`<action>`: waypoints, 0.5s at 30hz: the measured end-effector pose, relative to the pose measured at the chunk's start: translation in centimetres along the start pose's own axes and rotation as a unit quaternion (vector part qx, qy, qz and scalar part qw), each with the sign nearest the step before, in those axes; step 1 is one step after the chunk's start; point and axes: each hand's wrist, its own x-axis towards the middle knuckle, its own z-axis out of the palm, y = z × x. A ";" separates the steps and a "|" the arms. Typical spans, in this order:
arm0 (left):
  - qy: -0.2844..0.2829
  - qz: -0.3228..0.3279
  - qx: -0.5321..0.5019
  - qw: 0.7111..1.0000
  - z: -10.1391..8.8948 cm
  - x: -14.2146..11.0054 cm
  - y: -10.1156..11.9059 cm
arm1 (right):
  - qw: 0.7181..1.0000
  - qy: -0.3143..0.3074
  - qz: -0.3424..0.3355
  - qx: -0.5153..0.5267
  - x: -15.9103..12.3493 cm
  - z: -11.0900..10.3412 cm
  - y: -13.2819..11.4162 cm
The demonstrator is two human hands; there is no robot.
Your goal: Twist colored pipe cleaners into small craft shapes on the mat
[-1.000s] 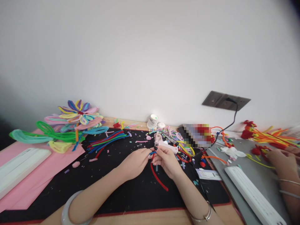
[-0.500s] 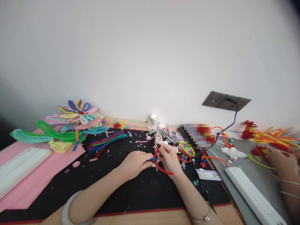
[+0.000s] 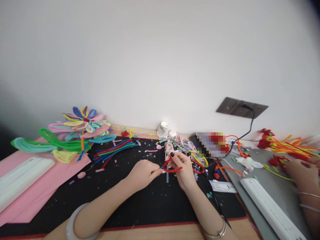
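A bent red pipe cleaner spans the gap between my two hands above the black mat. My left hand is closed, pinching it near the bend between thumb and fingers. My right hand is closed too, its dark-nailed thumb and fingertips gripping the upper strand, while a loose end curves across in front of that hand. Whether blue fibre is still inside the left pinch is hidden. Left of my hands lies a bundle of red, green and blue pipe cleaners.
A pipe-cleaner flower and green loops lie at left beside a white power strip-like bar. Behind my hands are a paper cup and coloured scraps. A black cable hangs right; a co-worker's hand works there.
The loose red end has swung upward, from pointing down-right to nearly level. My right hand has shifted slightly, and the blue piece at my left fingertips is now mostly out of sight.
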 end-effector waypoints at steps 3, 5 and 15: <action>0.002 -0.016 -0.007 1.000 0.0 0.0 0.0 | 1.000 0.000 0.002 -0.010 -0.1 0.0 -0.3; 0.003 -0.022 -0.006 1.000 0.0 0.0 0.0 | 1.000 -0.010 0.005 -0.009 -0.1 0.1 -0.3; 0.019 0.008 0.065 0.998 0.1 0.1 -0.1 | 0.999 -0.031 0.021 0.002 -0.1 0.2 -0.1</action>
